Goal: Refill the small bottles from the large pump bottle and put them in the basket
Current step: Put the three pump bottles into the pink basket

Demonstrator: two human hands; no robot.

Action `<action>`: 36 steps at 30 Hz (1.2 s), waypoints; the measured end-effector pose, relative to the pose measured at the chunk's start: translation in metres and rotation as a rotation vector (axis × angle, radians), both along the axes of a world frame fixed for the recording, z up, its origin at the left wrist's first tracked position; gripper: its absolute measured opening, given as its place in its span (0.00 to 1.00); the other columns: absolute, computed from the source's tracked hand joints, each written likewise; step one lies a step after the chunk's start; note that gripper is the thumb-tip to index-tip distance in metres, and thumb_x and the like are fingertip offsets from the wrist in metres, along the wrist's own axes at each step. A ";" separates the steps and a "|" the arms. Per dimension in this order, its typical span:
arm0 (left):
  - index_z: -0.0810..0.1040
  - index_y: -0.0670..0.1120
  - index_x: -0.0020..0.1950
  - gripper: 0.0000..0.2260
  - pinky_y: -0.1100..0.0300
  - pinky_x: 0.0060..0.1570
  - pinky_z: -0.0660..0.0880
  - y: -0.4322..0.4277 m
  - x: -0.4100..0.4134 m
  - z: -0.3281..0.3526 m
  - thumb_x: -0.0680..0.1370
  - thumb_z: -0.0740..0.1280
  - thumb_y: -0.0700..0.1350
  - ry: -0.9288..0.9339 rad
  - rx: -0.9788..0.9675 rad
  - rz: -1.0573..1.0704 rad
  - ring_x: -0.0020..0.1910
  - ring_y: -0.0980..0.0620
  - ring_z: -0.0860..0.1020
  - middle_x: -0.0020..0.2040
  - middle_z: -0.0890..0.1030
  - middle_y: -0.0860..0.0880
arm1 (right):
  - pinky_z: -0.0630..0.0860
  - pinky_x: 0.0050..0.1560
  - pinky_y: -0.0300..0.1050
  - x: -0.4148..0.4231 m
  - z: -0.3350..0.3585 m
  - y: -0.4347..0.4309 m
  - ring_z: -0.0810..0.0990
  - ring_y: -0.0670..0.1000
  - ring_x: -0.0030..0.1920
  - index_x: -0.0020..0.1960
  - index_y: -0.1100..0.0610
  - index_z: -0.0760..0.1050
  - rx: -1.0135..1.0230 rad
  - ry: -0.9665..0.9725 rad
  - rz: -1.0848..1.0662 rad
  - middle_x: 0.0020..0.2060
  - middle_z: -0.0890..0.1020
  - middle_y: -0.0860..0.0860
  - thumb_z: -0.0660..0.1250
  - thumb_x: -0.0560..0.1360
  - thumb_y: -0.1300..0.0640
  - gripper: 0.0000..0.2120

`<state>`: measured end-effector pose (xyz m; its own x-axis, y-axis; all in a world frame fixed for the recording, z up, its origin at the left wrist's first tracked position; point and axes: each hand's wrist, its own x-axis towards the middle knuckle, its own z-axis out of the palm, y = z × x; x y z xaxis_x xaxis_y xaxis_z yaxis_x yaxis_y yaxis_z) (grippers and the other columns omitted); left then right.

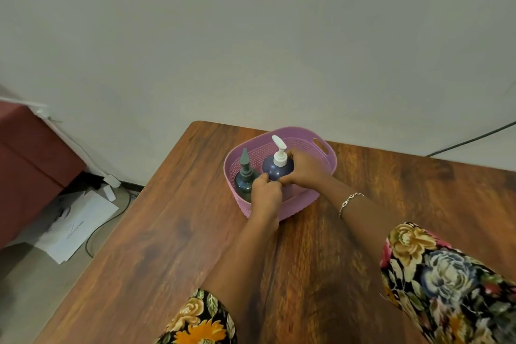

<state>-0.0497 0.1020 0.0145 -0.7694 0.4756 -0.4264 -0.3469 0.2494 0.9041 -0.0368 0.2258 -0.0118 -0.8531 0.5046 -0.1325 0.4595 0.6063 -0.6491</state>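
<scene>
Two bottles standing upright in the lilac basket (296,207) at the far end of the wooden table (178,232): a dark green bottle (242,181) with a grey nozzle on the left, and a blue pump bottle (275,170) with a white pump head right beside it. Person's got both hands in the basket. Right hand (305,167) is wrapped round the blue pump bottle from the right side, fingers curled on it. Left hand (265,193) sits low between the two bottles, fingers tucked in, honestly can't tell if it's gripping anything. Thin bracelet (350,200) on the right wrist, and some papers (81,227) on the floor off to the left
</scene>
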 end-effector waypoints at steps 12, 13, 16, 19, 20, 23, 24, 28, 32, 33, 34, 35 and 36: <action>0.74 0.38 0.59 0.14 0.62 0.38 0.73 0.002 -0.003 -0.007 0.77 0.56 0.31 0.088 -0.124 -0.095 0.45 0.50 0.76 0.50 0.78 0.42 | 0.71 0.54 0.44 -0.002 -0.014 -0.001 0.75 0.55 0.58 0.63 0.57 0.67 0.011 -0.035 -0.009 0.59 0.76 0.56 0.76 0.65 0.54 0.31; 0.74 0.38 0.59 0.14 0.59 0.44 0.75 0.002 -0.002 -0.007 0.77 0.56 0.32 0.097 -0.129 -0.105 0.48 0.49 0.77 0.52 0.78 0.42 | 0.72 0.55 0.45 -0.002 -0.014 -0.001 0.75 0.55 0.58 0.64 0.57 0.67 0.021 -0.036 -0.009 0.59 0.76 0.55 0.76 0.65 0.54 0.31; 0.75 0.40 0.59 0.13 0.56 0.52 0.75 0.001 0.000 -0.005 0.77 0.57 0.32 0.143 -0.146 -0.140 0.53 0.48 0.77 0.54 0.79 0.43 | 0.73 0.56 0.47 0.000 -0.012 -0.002 0.75 0.55 0.57 0.64 0.58 0.67 0.041 -0.042 0.005 0.59 0.76 0.56 0.76 0.66 0.53 0.31; 0.74 0.41 0.61 0.14 0.60 0.49 0.74 -0.002 0.003 -0.003 0.78 0.57 0.33 0.190 -0.143 -0.161 0.52 0.51 0.75 0.54 0.77 0.45 | 0.72 0.55 0.45 0.004 -0.006 -0.001 0.74 0.55 0.58 0.64 0.59 0.67 0.025 -0.063 0.042 0.59 0.75 0.56 0.75 0.67 0.53 0.30; 0.73 0.41 0.62 0.14 0.61 0.48 0.73 -0.003 0.004 -0.001 0.78 0.57 0.34 0.217 -0.147 -0.165 0.51 0.52 0.74 0.54 0.77 0.46 | 0.72 0.54 0.44 0.006 -0.003 0.000 0.74 0.55 0.59 0.64 0.59 0.66 0.031 -0.072 0.057 0.59 0.75 0.56 0.75 0.67 0.52 0.30; 0.69 0.41 0.68 0.16 0.61 0.53 0.71 -0.006 0.014 0.004 0.80 0.57 0.37 0.308 -0.168 -0.191 0.57 0.50 0.73 0.61 0.75 0.45 | 0.68 0.56 0.42 0.022 0.014 0.004 0.70 0.55 0.64 0.69 0.60 0.61 0.080 -0.082 0.085 0.65 0.71 0.57 0.72 0.70 0.50 0.34; 0.67 0.41 0.70 0.18 0.61 0.57 0.69 -0.007 0.020 0.008 0.80 0.57 0.37 0.327 -0.171 -0.206 0.62 0.49 0.71 0.65 0.73 0.44 | 0.67 0.59 0.43 0.030 0.021 0.005 0.68 0.55 0.66 0.72 0.60 0.59 0.094 -0.073 0.085 0.68 0.68 0.56 0.71 0.70 0.49 0.37; 0.63 0.42 0.73 0.21 0.56 0.66 0.65 -0.008 0.045 0.015 0.80 0.56 0.36 0.354 -0.155 -0.253 0.70 0.48 0.65 0.71 0.67 0.45 | 0.66 0.65 0.47 0.067 0.043 0.009 0.63 0.53 0.70 0.75 0.58 0.55 0.080 -0.013 0.078 0.72 0.63 0.54 0.72 0.69 0.46 0.42; 0.65 0.43 0.71 0.19 0.59 0.61 0.69 -0.009 0.075 0.019 0.80 0.58 0.37 0.334 -0.066 -0.314 0.63 0.51 0.70 0.65 0.72 0.48 | 0.70 0.64 0.47 0.114 0.057 0.009 0.70 0.50 0.65 0.73 0.56 0.58 -0.018 0.035 0.054 0.67 0.69 0.53 0.74 0.66 0.45 0.42; 0.67 0.42 0.70 0.17 0.61 0.57 0.69 -0.008 0.080 0.020 0.80 0.58 0.38 0.334 -0.051 -0.323 0.60 0.53 0.71 0.61 0.73 0.50 | 0.70 0.64 0.47 0.125 0.059 0.009 0.71 0.49 0.64 0.72 0.55 0.59 -0.037 0.046 0.052 0.65 0.71 0.52 0.74 0.66 0.46 0.41; 0.68 0.42 0.69 0.16 0.62 0.56 0.69 -0.006 0.088 0.018 0.80 0.59 0.38 0.332 -0.043 -0.340 0.57 0.55 0.72 0.58 0.73 0.52 | 0.70 0.64 0.46 0.140 0.060 0.009 0.71 0.47 0.62 0.71 0.55 0.60 -0.065 0.043 0.040 0.63 0.72 0.51 0.74 0.67 0.47 0.39; 0.69 0.41 0.68 0.16 0.61 0.58 0.69 -0.004 0.093 0.018 0.80 0.59 0.38 0.333 -0.039 -0.356 0.58 0.54 0.72 0.57 0.73 0.53 | 0.70 0.64 0.45 0.152 0.062 0.009 0.71 0.47 0.62 0.71 0.56 0.61 -0.100 0.043 0.031 0.62 0.72 0.52 0.74 0.67 0.49 0.38; 0.69 0.41 0.68 0.17 0.57 0.62 0.69 -0.003 0.102 0.017 0.79 0.60 0.38 0.333 -0.041 -0.380 0.60 0.52 0.72 0.60 0.73 0.52 | 0.70 0.64 0.45 0.167 0.062 0.009 0.72 0.48 0.62 0.71 0.56 0.61 -0.139 0.044 0.013 0.61 0.72 0.53 0.75 0.67 0.51 0.38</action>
<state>0.0525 0.0991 0.0310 -0.6424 0.7366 -0.2116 0.0807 0.3397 0.9371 0.1301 0.2346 0.0502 -0.8660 0.4728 -0.1626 0.4213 0.5147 -0.7468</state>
